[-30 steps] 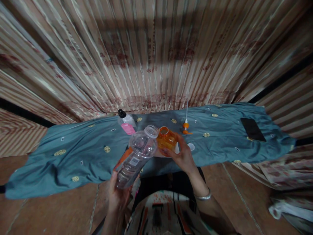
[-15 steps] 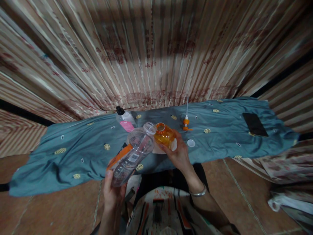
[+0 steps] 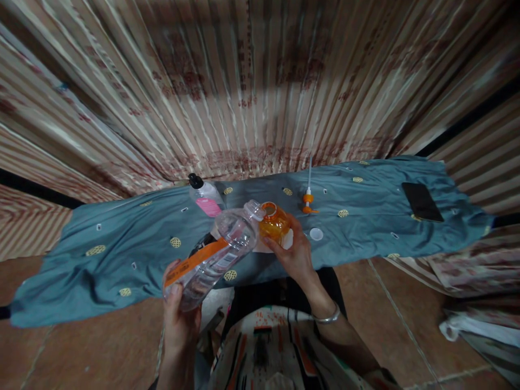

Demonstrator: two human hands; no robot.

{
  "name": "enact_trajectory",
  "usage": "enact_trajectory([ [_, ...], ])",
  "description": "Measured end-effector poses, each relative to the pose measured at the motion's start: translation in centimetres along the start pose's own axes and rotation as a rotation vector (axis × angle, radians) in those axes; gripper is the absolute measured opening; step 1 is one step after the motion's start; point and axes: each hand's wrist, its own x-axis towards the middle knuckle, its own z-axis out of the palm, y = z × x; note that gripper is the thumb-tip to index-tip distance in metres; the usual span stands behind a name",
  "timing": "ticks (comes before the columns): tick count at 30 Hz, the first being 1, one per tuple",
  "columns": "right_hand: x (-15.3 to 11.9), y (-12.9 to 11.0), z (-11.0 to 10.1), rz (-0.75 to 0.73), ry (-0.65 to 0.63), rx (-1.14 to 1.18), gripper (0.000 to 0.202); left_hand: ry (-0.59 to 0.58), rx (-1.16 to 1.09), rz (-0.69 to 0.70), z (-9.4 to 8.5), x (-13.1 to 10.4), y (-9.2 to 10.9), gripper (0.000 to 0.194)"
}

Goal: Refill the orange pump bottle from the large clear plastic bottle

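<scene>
My left hand (image 3: pixel 179 306) is wrapped round the lower part of a large clear plastic bottle (image 3: pixel 233 233) with an orange label. The bottle is tilted, its open mouth beside the open neck of an orange see-through pump bottle (image 3: pixel 275 225). Whether the two mouths touch, I cannot tell. My right hand (image 3: pixel 296 252) grips the orange bottle from its right side. Past it lies the orange pump head (image 3: pixel 308 203) with its long tube. A round white cap (image 3: pixel 316 234) rests on the cloth to the right of my right hand.
A clear bottle with a pink label and black top (image 3: pixel 206 196) is at the back, left of centre. A black phone (image 3: pixel 422 202) lies far right on the blue-green cloth (image 3: pixel 365 233). Striped curtains (image 3: pixel 260 97) hang behind and at both sides.
My left hand has moved a little left and tipped the clear bottle further over towards the orange bottle, with more of its orange label showing. My right hand keeps its grip.
</scene>
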Motion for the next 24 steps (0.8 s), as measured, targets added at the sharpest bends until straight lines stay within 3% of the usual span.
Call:
enact_trajectory([
  [7, -0.1, 0.6, -0.3, -0.064, 0.033, -0.031, 0.072, 0.024, 0.012, 0.041, 0.7, -0.6, 1.0, 0.071],
  [24, 0.4, 1.2, -1.5, -0.069, -0.032, -0.097, 0.084, -0.037, -0.013, 0.162, 1.5, -0.4, 2.7, 0.083],
])
